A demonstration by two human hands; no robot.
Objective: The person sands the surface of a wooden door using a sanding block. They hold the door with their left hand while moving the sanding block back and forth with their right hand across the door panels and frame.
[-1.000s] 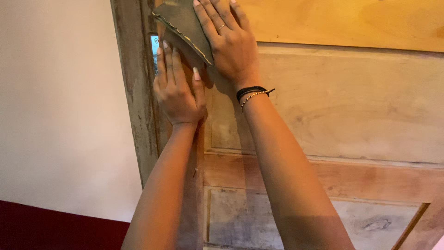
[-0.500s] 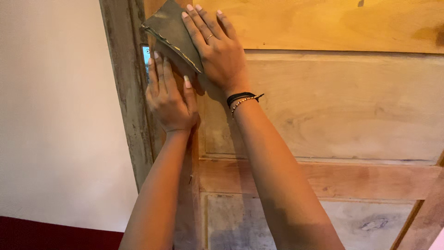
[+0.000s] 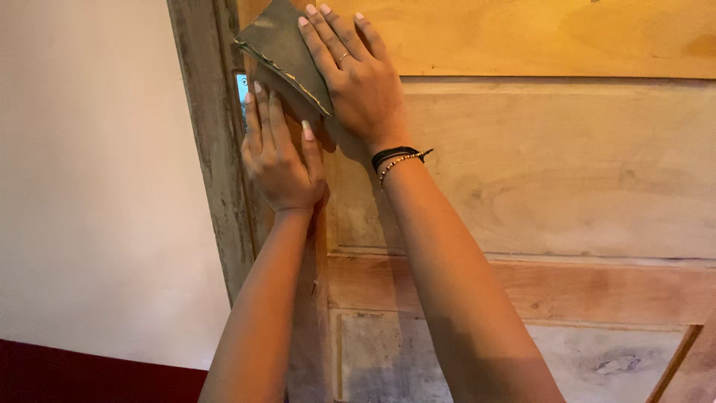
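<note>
A folded sheet of dark sandpaper (image 3: 277, 45) lies flat against a bare wooden door (image 3: 537, 172), near the door's left edge. My right hand (image 3: 358, 75) presses on the sheet with fingers spread over its right part; a ring and dark bracelets show on that hand and wrist. My left hand (image 3: 280, 153) lies flat on the door's left stile just below the sandpaper, fingertips touching the sheet's lower edge.
The door has recessed panels and worn, pale patches of old finish (image 3: 597, 358). A weathered door frame (image 3: 212, 149) runs down the left side, next to a plain white wall (image 3: 89, 186) with a dark red base (image 3: 74, 377).
Both hands and the sandpaper have shifted slightly left and down along the door's edge across the frames; the grip stays the same.
</note>
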